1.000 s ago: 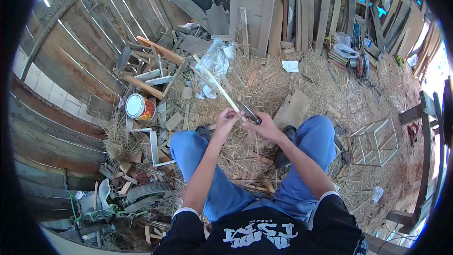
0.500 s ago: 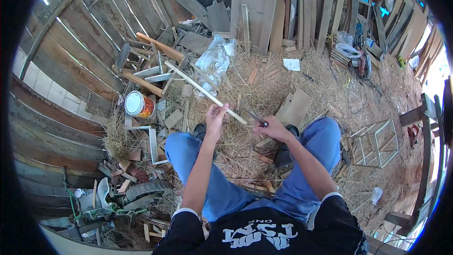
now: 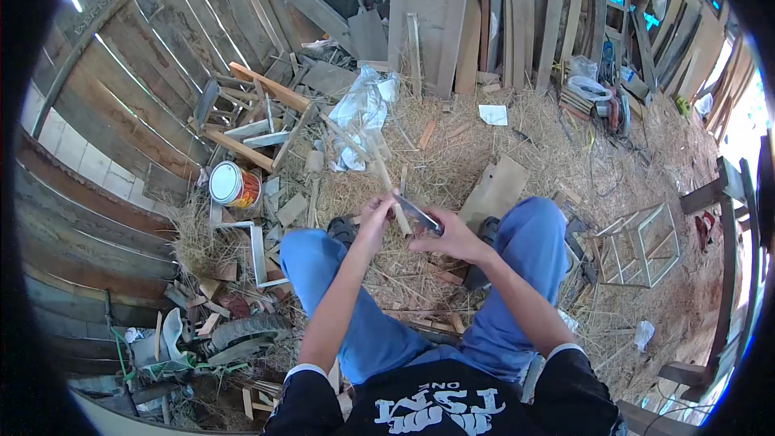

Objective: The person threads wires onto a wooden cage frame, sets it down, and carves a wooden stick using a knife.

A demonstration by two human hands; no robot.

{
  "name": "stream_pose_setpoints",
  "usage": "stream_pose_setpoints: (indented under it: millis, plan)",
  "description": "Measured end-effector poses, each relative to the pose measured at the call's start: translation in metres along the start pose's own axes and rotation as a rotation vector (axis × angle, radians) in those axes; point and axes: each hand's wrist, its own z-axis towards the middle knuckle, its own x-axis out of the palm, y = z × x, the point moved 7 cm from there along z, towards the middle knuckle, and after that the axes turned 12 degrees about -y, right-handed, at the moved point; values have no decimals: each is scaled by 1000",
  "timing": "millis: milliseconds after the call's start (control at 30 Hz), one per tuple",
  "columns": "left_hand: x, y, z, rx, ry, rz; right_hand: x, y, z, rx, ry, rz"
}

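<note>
My left hand (image 3: 376,216) is closed around a thin pale wooden stick (image 3: 383,171), which points up and away from me, its far part blurred. In my right hand (image 3: 452,236) is a knife (image 3: 417,211); the fingers wrap its handle, which is mostly hidden. The blade slants across the stick just beside my left fingers and seems to touch it. The stick's near end sticks out below the blade, between my two hands. Both hands are above the shavings-covered ground, between my knees.
A paint bucket (image 3: 235,185) with a white lid stands at the left, near a heap of wood pieces (image 3: 266,125). A flat board (image 3: 494,190) lies ahead of my right knee. At the right is a small stick frame (image 3: 638,248). Planks (image 3: 436,24) lean at the back.
The stick has swung to a steeper angle, its far end now pointing more straight ahead. My right hand has brought the knife left, from beside the stick to across it.
</note>
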Motion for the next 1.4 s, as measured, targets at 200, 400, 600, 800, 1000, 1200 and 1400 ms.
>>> stream_pose_setpoints:
  millis: [200, 400, 600, 800, 1000, 1200, 1400]
  plan:
    - [8, 36, -6, -103, 250, -157, 13, -7, 5, 130, -29, 108]
    - [19, 47, -10, -245, 204, -17, 0, -5, 8, 78, -108, 94]
    - [17, 55, -6, -261, 199, -8, 1, 0, 6, 137, -40, 154]
    - [26, 44, -18, -257, 169, -183, 2, -22, 12, 126, -77, 166]
    - [36, 22, -18, -43, 341, -153, -7, -11, 17, 123, -64, 157]
    - [33, -2, -31, 61, 419, -149, -13, 0, 16, 42, -172, 192]
    - [28, -13, -59, 144, 377, 103, -10, 0, 17, 107, -130, 404]
